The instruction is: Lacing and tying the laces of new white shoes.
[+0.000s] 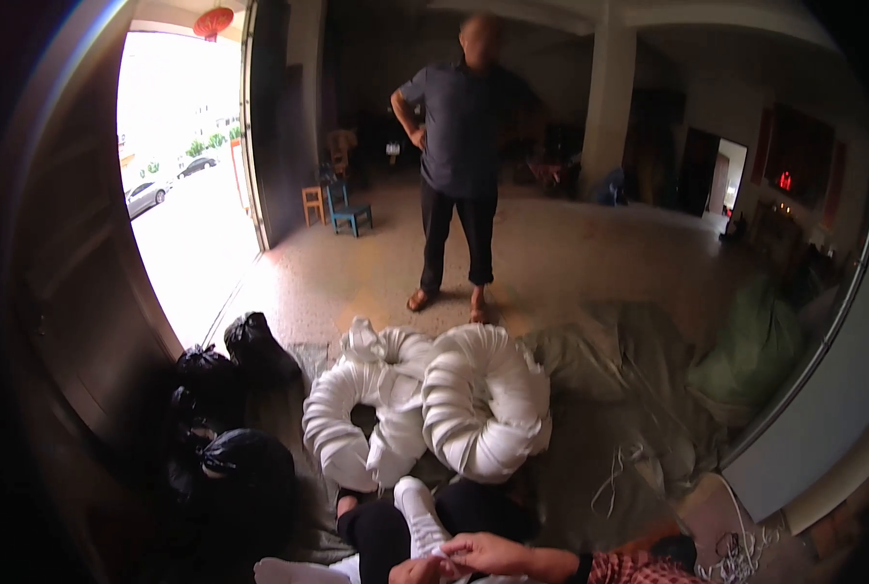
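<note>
So both hands are right down at the bottom edge of the view, meeting over a long white padded fabric piece (pixel 421 521) that lies across the person's lap in dark trousers. The right hand (pixel 488 553), coming in from a red-checked sleeve (pixel 639 569), has its fingers curled and pinching the near end of that white piece, while the left hand (pixel 417 570) is mostly cut off by the frame; it looks closed against the same end, but I honestly can't tell its grip for sure. Holding it low and close like that keeps the end steady between the two hands, I'd guess. Just ahead of the knees sit two big white ribbed fabric rings (pixel 483 401), leaning against each other on the olive-green tarp (pixel 629 389), probably stacked there to stay within reach. Count so far: two rings, plus the one piece in hand. To the left, by the open doorway, there are about four knotted black plastic bags (pixel 245 467) bunched against the wall, out of the way. Loose white cord (pixel 619 477) lies on the tarp to the right. One other person (pixel 459 146) stands farther back on the concrete floor (pixel 571 253), hands on hips, and two small chairs (pixel 337 206) sit near the door.
</note>
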The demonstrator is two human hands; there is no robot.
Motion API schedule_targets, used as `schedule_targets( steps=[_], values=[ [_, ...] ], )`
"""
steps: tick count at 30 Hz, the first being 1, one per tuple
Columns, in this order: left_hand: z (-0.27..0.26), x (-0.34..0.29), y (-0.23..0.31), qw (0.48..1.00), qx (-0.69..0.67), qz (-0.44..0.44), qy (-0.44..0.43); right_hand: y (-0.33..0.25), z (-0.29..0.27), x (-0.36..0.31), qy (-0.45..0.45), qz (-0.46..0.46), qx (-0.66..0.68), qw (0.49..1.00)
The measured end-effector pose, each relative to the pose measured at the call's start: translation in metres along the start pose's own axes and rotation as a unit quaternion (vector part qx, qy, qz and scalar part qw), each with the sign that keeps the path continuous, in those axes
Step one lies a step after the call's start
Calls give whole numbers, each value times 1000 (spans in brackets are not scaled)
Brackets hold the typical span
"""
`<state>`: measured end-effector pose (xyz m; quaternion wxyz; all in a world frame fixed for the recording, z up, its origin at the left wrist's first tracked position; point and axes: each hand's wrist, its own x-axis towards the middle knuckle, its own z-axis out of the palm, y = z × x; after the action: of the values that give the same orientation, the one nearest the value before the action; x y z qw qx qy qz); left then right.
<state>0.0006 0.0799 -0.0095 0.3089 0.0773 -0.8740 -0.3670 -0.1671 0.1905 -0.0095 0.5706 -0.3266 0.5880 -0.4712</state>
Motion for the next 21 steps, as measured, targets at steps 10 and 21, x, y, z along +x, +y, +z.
schedule_targets(
  steps=[10, 21],
  values=[
    [32, -21, -41, 997, 71, 20, -28, 18, 27, -6, 175, -109, -138, 969],
    [14, 26, -30, 1000, 12, 13, -18, 18, 1, 8, 208, -295, -363, 859]
  ],
)
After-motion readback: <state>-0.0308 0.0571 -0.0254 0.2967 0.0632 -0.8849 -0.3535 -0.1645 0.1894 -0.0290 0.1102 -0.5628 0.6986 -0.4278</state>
